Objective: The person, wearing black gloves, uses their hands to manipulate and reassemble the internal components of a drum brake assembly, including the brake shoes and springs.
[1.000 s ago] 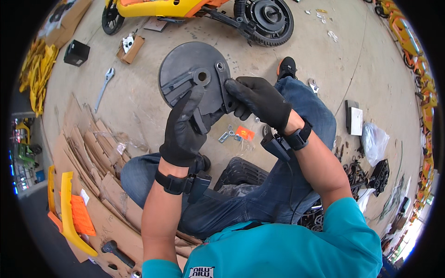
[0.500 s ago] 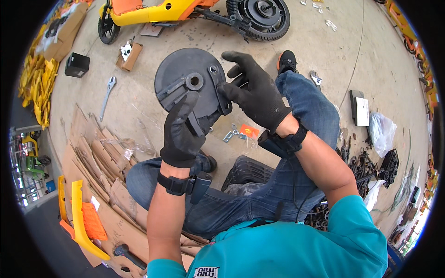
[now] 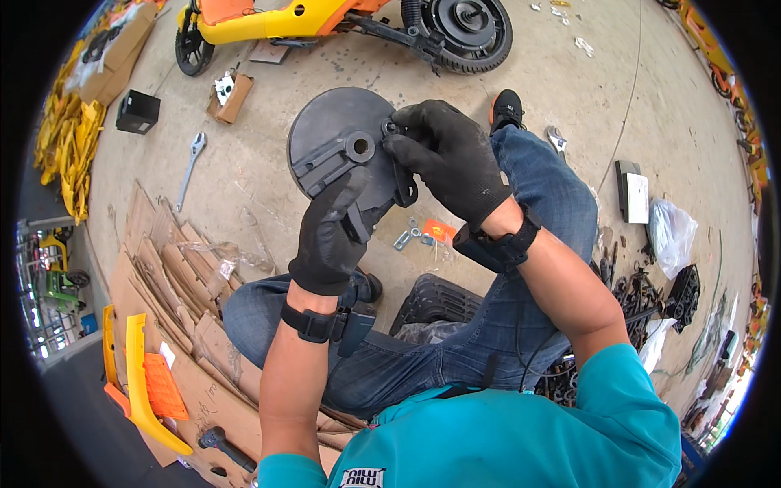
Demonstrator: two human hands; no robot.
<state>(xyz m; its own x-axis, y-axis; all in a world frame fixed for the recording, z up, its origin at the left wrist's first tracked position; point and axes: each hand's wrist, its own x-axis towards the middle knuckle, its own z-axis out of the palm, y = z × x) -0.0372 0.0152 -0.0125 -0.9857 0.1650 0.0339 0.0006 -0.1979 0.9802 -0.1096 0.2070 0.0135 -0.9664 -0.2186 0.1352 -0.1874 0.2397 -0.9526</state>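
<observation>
Curling its fingers (image 3: 345, 193), the left hand (image 3: 325, 241) grips a dark disc (image 3: 327, 120). The right hand (image 3: 452, 159) pinches the disc's right-side bolt (image 3: 388, 128).

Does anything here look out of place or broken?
Mostly the clutter: dark metal parts lie jumbled on the floor beside a crumpled plastic bag, right of the person's right leg: untidy, as if dumped rather than sorted. The held brake plate shows no obvious damage.

Gloved hands (image 3: 327, 236) on dark disc (image 3: 333, 122), wrench (image 3: 189, 172) at left, yellow scooter (image 3: 268, 26) ahead
</observation>
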